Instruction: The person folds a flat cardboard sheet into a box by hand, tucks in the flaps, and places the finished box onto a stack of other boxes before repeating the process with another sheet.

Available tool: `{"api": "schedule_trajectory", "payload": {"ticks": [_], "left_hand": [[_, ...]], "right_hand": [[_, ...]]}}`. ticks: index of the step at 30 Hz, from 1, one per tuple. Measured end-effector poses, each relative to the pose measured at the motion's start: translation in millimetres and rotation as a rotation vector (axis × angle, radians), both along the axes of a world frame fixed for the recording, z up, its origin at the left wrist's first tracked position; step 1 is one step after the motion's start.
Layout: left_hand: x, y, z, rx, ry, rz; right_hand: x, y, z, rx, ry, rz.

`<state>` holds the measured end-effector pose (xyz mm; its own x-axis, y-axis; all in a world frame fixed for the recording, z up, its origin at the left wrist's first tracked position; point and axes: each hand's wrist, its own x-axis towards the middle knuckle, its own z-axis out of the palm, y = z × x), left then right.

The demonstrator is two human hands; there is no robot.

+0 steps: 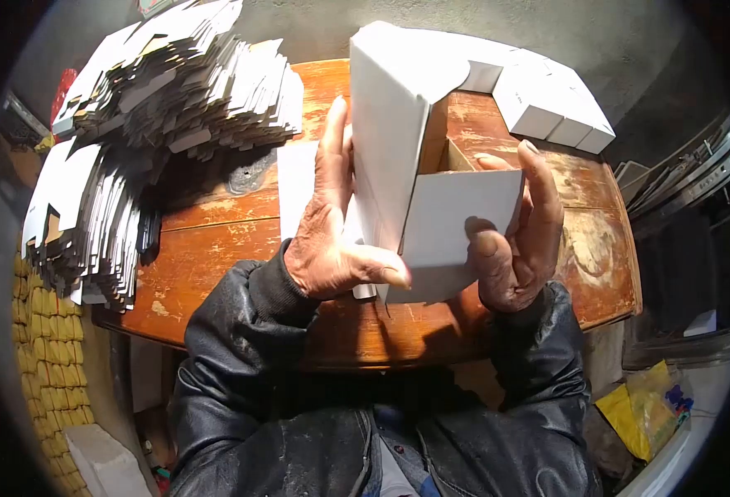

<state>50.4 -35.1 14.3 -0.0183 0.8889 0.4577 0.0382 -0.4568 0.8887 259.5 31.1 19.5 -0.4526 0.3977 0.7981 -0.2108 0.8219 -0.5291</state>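
Note:
A white cardboard box (385,132), partly folded, is held up between my two hands above the wooden table. Brown inner cardboard shows through its open side, and a white end panel (456,224) faces me. My left hand (325,228) grips the box's left wall, fingers up along it and thumb across the lower front edge. On the other side, my right hand (530,236) holds the end panel, its thumb on the front face and its fingers behind the right edge. A white sheet (297,186) lies on the table behind my left hand.
Tall stacks of flat white cardboard blanks (207,99) lean at the left of the wooden table (207,257), with another stack (91,219) nearer. Several white boxes (547,91) stand at the back right. A yellow bag (640,414) lies low at the right.

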Motion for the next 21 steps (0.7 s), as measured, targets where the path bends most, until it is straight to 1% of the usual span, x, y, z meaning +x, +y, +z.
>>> {"api": "schedule_trajectory", "payload": {"ticks": [2, 5, 6, 9, 15, 16, 18, 21], "left_hand": [[-2.5, -3.3, -0.8, 0.001, 0.007, -0.001], [-4.2, -7.8, -3.3, -0.002, 0.014, 0.006], [-4.8, -9.2, -4.3, -0.005, 0.016, 0.007], [-7.9, -13.9, -7.6, -0.012, 0.028, 0.010], [-19.8, -26.0, -12.8, -0.098, 0.094, 0.001], [-25.3, -27.9, -15.5, -0.124, 0.125, -0.014], [-37.5, -31.1, -21.9, -0.150, 0.184, -0.057], [-40.5, -33.1, -30.4, -0.142, 0.157, -0.103]], "right_hand": [[0.7, -2.3, 0.4, 0.033, -0.035, -0.058], [2.5, -4.2, 1.5, 0.080, -0.114, -0.083], [1.9, -4.0, 1.4, 0.061, -0.151, -0.027], [-0.2, -6.5, 1.8, 0.059, -0.169, 0.000], [-3.2, -3.5, 4.0, 0.071, -0.041, 0.155], [-3.6, 1.0, 1.8, 0.087, 0.019, 0.134], [-7.3, 10.0, -3.8, 0.103, 0.118, 0.004], [-14.0, 9.1, -2.0, -0.026, 0.098, -0.110]]}}
